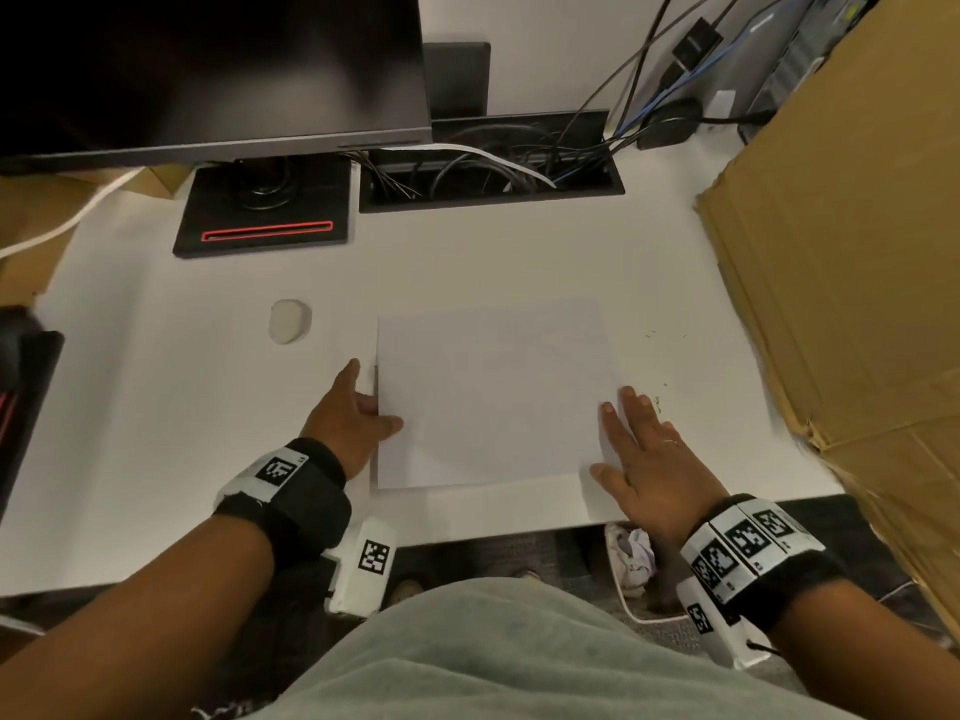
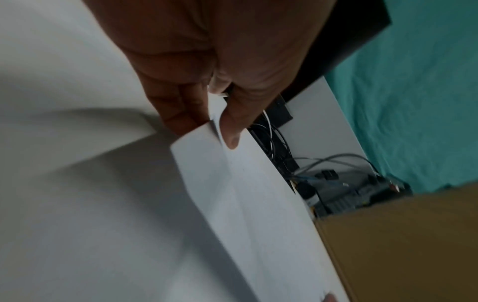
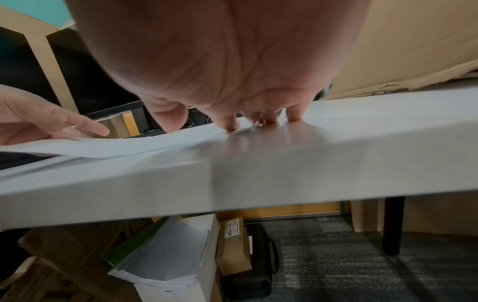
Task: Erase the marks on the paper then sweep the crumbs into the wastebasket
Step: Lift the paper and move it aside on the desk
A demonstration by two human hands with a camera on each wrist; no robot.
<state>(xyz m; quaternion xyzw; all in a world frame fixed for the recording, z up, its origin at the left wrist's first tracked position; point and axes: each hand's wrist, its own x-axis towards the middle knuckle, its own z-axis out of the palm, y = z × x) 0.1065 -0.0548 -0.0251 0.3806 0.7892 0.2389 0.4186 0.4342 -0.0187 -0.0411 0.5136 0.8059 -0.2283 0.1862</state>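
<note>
A white sheet of paper [image 1: 493, 392] lies on the white desk [image 1: 208, 407], and no marks show on it. My left hand [image 1: 370, 403] pinches its left edge between thumb and fingers, lifting that edge slightly; the left wrist view shows the hand [image 2: 217, 118] and paper [image 2: 245, 204] up close. My right hand [image 1: 631, 426] lies flat with straight fingers at the sheet's lower right edge, its fingertips [image 3: 293, 117] touching the desk. Dark eraser crumbs [image 1: 657, 400] are scattered just right of the paper. A pale eraser [image 1: 288, 320] sits to the left. The wastebasket [image 1: 618, 574] stands below the desk edge.
A large cardboard box [image 1: 841, 304] fills the desk's right side. A monitor [image 1: 208, 70] on its black base [image 1: 262, 213] and a cable tray [image 1: 488, 174] line the back. Boxes [image 3: 234, 249] and a black bag [image 3: 258, 265] sit on the carpet under the desk.
</note>
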